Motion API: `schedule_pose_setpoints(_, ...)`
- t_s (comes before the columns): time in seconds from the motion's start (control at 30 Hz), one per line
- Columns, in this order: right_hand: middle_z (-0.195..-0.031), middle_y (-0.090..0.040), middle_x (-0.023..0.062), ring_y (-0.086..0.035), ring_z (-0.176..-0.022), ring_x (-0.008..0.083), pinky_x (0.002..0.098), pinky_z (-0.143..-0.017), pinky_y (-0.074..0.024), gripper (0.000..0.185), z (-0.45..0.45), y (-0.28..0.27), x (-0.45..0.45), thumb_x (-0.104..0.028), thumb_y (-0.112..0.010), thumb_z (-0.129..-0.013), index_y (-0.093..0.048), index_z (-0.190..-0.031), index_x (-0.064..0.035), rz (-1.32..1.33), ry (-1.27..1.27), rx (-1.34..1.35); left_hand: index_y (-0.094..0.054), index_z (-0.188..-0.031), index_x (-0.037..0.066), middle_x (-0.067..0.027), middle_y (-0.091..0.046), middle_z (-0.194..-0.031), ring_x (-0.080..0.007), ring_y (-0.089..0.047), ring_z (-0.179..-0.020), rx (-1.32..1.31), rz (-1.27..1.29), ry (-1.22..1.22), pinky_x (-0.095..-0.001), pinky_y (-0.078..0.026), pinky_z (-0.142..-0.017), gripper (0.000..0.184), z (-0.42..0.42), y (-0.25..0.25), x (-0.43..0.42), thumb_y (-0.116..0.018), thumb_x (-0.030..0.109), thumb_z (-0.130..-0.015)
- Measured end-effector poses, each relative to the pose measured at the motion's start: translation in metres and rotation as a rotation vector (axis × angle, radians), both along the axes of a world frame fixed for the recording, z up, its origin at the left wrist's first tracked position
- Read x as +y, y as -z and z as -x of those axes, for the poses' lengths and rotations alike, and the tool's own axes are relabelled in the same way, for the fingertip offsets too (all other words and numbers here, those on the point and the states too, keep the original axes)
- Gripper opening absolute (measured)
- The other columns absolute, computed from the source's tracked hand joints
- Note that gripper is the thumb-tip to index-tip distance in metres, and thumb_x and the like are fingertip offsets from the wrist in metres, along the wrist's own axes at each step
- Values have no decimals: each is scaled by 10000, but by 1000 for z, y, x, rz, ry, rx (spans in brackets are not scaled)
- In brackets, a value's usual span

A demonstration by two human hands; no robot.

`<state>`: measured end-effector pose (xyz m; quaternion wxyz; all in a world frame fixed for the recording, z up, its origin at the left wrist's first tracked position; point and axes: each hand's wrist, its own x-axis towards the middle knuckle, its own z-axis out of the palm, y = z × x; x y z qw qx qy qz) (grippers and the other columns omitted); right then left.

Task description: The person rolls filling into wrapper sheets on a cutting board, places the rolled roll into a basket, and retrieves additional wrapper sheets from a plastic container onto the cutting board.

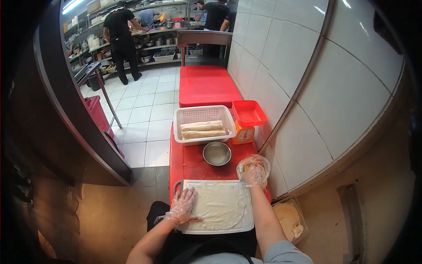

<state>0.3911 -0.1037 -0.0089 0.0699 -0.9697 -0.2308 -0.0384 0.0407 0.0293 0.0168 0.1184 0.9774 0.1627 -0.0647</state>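
A thin, pale round wrapper sheet [220, 206] lies spread on a white cutting board [249, 224] in front of me. My left hand [183, 207], in a clear plastic glove, rests on the left part of the board with its fingers spread, touching the sheet's edge. To the right, my gloved right hand [252, 175] reaches down into a clear bowl [265, 165] of some mixed filling. The bowl's contents and my right fingertips are too hidden to make out.
Beyond the board stand a metal bowl [217, 153] of cloudy liquid, a white basket [180, 115] holding several long rolls [202, 129], and an orange scale [243, 134] with a red tray [249, 113]. A tiled wall borders the right. A person [121, 39] stands in the kitchen behind.
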Motion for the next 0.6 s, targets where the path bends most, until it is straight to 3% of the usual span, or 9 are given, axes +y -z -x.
schedule_pose_setpoints(0.1,-1338,-583,225,-556,-1250,386,522,-1084,-410,569,-1,-2,-3,-398,-625,-861,-608,-1302,-38,-57,-61,4,-203,-1570,14,-158,-171,-1652,-346,-145,-1529,29,-22,13,-552,-100,-1227,1304,-1,-3,-1,-695,794,-648)
schedule_pose_setpoints(0.2,-1245,-648,194,-629,-1138,358,518,-1007,-475,485,-64,141,-2,-332,-613,-869,-626,-1276,-68,-264,-68,-117,-201,-1570,13,-158,-169,-1652,-351,-140,-1529,39,-52,6,-557,-110,-1225,1299,-1,-2,-2,-685,799,-655)
schedule_pose_setpoints(0.3,-1206,-659,193,-669,-1007,372,507,-922,-527,340,-47,53,-3,-285,-559,-901,-691,-1145,-89,-96,-163,95,-180,-1574,14,-166,-141,-1657,-362,-118,-1530,35,-21,1,-568,-99,-1223,1299,0,3,-1,-678,801,-668)
schedule_pose_setpoints(0.4,-1072,-700,186,-702,-843,325,470,-818,-571,257,-57,27,-25,-217,-545,-912,-711,-1066,-97,-408,-285,-20,-167,-1578,23,-163,-131,-1659,-363,-109,-1532,38,0,2,-574,-87,-1223,1301,0,-1,-1,-666,812,-672)
schedule_pose_setpoints(0.5,-1045,-709,201,-708,-874,300,433,-819,-571,252,-97,35,-43,-171,-551,-898,-725,-1054,-78,-840,219,905,-184,-1576,25,-159,-147,-1658,-359,-122,-1532,27,-10,5,-577,-93,-1222,1309,1,5,0,-654,833,-659)
schedule_pose_setpoints(0.57,-1119,-694,208,-700,-954,309,413,-854,-561,287,-128,44,-48,-191,-581,-875,-720,-1097,-74,-848,93,1117,-190,-1576,29,-158,-145,-1659,-358,-120,-1532,30,-1,1,-574,-89,-1222,1317,0,9,2,-661,835,-648)
schedule_pose_setpoints(0.6,-1167,-686,191,-690,-1002,311,410,-883,-555,312,-127,35,-43,-214,-589,-874,-715,-1130,-87,-570,-77,874,-193,-1575,29,-155,-145,-1660,-356,-120,-1533,31,-1,0,-573,-90,-1223,1319,-2,9,1,-665,835,-644)
